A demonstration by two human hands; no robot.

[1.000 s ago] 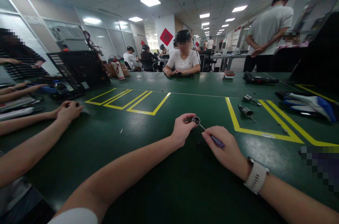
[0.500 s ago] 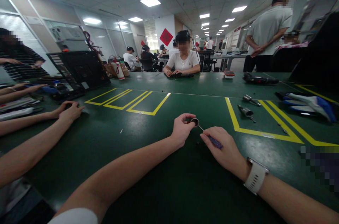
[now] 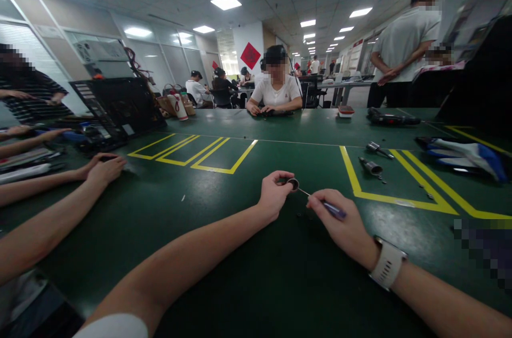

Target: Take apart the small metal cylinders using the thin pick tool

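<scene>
My left hand is closed around a small round metal ring-shaped part, its open end facing right. Between the fingers and thumb of my right hand is a screwdriver with a purple handle and a thin metal shaft. The shaft points up and left, its tip at the ring's opening; whether it touches the inside I cannot tell. Small dark bits lie on the green table just below my hands.
On the right, two metal socket-like parts and several small pieces sit within yellow tape lines. Beyond them are blue-white gloves and a black power tool. Another person's hands rest on the table at left. A person sits opposite.
My right hand has shifted slightly right, drawing the screwdriver back a little from the ring; more of its handle now shows. My left hand stays almost in place.
</scene>
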